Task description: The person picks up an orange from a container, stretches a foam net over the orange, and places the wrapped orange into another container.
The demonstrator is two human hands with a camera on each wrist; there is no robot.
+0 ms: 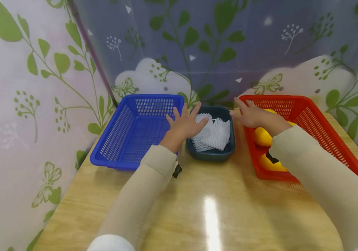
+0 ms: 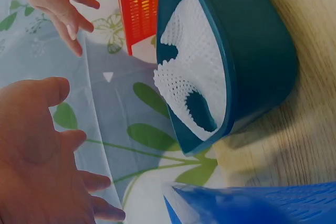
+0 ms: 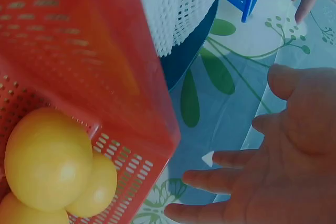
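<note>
On the table [image 1: 182,216] stand a left basket [image 1: 147,132], middle bin [image 1: 211,157] with nets [image 1: 219,134] inside, right basket [image 1: 320,129] containing fruit [image 1: 262,137]

The head view is brightly lit, apparently from above: a streak of white glare [image 1: 212,223] is thrown on the pale wood-grain tabletop [image 1: 182,216] before the dark teal, round-cornered plastic basin [image 1: 211,156], and soft shadow is cast to its right. In the wrist views, colours are cooled; the blue perforated plastic basket [image 2: 247,208] and red perforated plastic basket [image 3: 113,61], flanking the basin, are blurred up close.
</note>
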